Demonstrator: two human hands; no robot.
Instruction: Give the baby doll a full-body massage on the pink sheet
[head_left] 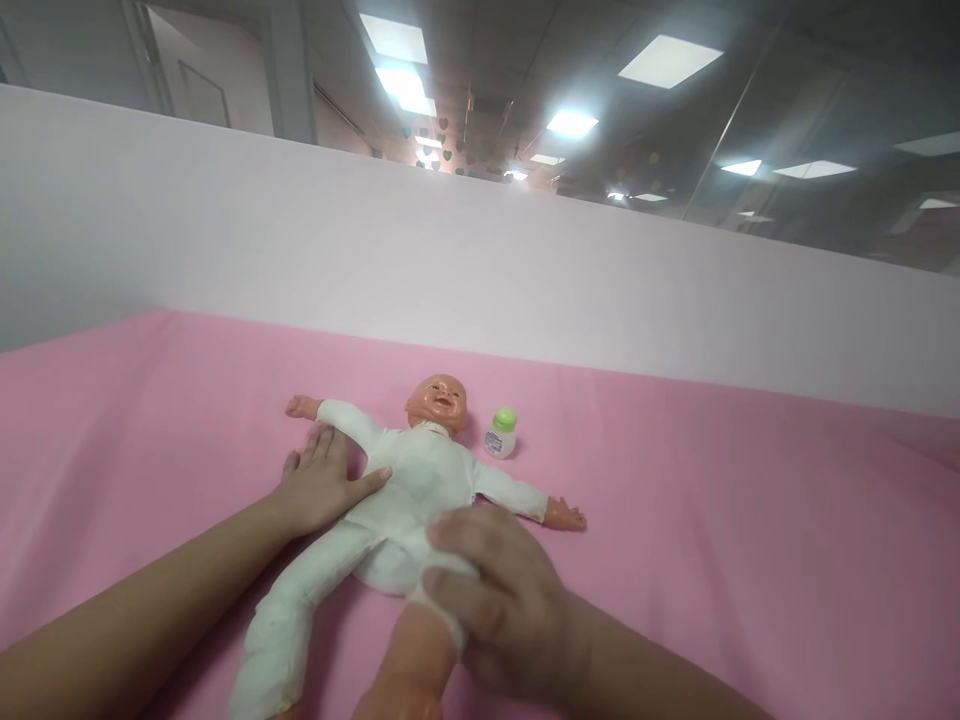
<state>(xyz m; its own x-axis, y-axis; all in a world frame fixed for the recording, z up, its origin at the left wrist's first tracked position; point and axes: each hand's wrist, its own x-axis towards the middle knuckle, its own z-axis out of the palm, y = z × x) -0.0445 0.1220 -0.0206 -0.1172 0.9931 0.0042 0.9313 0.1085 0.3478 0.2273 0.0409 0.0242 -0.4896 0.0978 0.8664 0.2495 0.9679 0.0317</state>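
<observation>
A baby doll [427,470] with a white cloth body lies on its back on a pink sheet, arms spread and head away from me. My left hand [319,485] lies flat with fingers apart on the sheet under the doll's arm, its thumb resting on the side of the torso. On the other side, my right hand [510,600] is closed around the upper part of one leg, where white cloth meets the bare plastic [416,650]. The other leg [289,610] stretches toward me in white cloth. Both feet are cut off or barely seen at the lower edge.
Beside the doll's head stands a small bottle [501,435] with a green cap. The pink sheet [712,520] has soft folds. A low white wall [480,270] rises behind it, with glass above that shows ceiling lights. A door [214,70] is at the upper left.
</observation>
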